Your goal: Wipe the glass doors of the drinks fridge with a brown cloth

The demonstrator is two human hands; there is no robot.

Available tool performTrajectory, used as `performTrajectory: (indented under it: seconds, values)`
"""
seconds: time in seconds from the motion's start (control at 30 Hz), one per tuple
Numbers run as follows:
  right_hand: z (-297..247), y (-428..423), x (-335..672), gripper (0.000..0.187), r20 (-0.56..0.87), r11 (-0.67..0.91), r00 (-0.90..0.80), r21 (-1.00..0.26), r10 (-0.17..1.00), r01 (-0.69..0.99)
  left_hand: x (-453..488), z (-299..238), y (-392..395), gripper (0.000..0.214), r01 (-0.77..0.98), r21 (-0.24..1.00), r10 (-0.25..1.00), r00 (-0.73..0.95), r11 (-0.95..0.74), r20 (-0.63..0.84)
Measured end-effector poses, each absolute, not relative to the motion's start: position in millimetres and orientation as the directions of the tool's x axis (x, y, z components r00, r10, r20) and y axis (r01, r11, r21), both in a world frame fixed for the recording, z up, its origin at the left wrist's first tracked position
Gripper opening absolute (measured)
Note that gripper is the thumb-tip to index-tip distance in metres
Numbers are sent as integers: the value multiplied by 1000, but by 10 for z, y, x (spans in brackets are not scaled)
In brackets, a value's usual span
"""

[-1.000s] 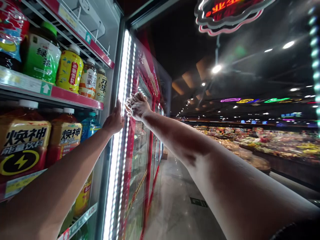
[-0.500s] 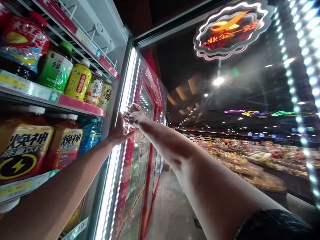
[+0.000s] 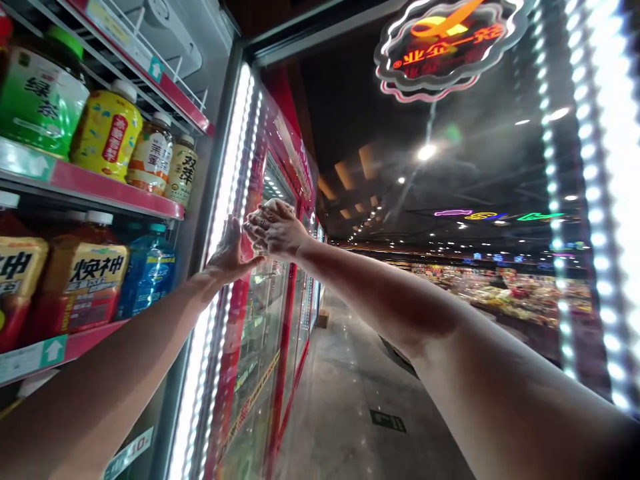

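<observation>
My right hand (image 3: pixel 277 230) reaches out to the glass door (image 3: pixel 350 160) of a drinks fridge. Its fingers press what looks like a pale, crumpled cloth (image 3: pixel 254 248) against the glass; glare and reflection blur its outline. Just left of it, my left hand (image 3: pixel 229 253) rests by the door's lit hinge-side edge, fingers upright and thumb stretched out to the right, holding nothing. A bright LED strip (image 3: pixel 193 373) runs down this edge behind the left wrist.
Shelves on the left carry bottles: green tea (image 3: pixel 45 100), a yellow bottle (image 3: pixel 107 133) and a blue bottle (image 3: pixel 150 270). A neon sign (image 3: pixel 453 47) hangs on the door glass. Beyond it are red-framed fridges (image 3: pixel 285 347), a grey floor (image 3: pixel 345 373) and produce displays (image 3: pixel 520 293).
My right hand has shifted slightly right over the glass, away from my left hand. The left fingers have straightened up more. The shelves and door have slid leftward in view.
</observation>
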State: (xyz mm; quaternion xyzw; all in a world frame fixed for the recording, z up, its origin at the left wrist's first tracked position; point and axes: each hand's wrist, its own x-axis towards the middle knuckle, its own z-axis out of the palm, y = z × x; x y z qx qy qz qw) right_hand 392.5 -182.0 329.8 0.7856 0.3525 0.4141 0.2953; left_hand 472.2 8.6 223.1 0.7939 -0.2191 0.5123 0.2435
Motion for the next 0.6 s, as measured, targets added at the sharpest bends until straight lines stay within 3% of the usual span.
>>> performTrajectory:
  seconds: [0.1,0.2,0.27,0.33,0.47,0.53,0.6]
  values:
    - [3332,-1973,3819,63,430,-548,452,820,782,166,4687,2272,69,128,-616,57,-178,314,-785,933]
    - [3559,-2164,3746,61,619,-696,423,717,662,40,4632,2369,70,114,-594,11,-205,295,-805,933]
    - [3578,-2267,3714,56,694,-753,359,657,624,41,4612,2442,56,108,-569,13,-190,296,-822,936]
    - [3449,-2344,3690,54,655,-721,355,687,667,87,4620,2500,22,104,-561,20,-174,290,-827,941]
    - [3200,-2536,3638,54,446,-536,357,818,821,210,4682,2543,-91,98,-584,7,-175,255,-812,951]
    - [3270,-2679,3592,53,464,-543,328,813,823,212,4701,2537,-153,94,-593,-7,-188,244,-805,952]
    - [3403,-2824,3528,54,579,-641,306,750,756,165,4697,2525,-206,90,-601,-19,-198,234,-799,952]
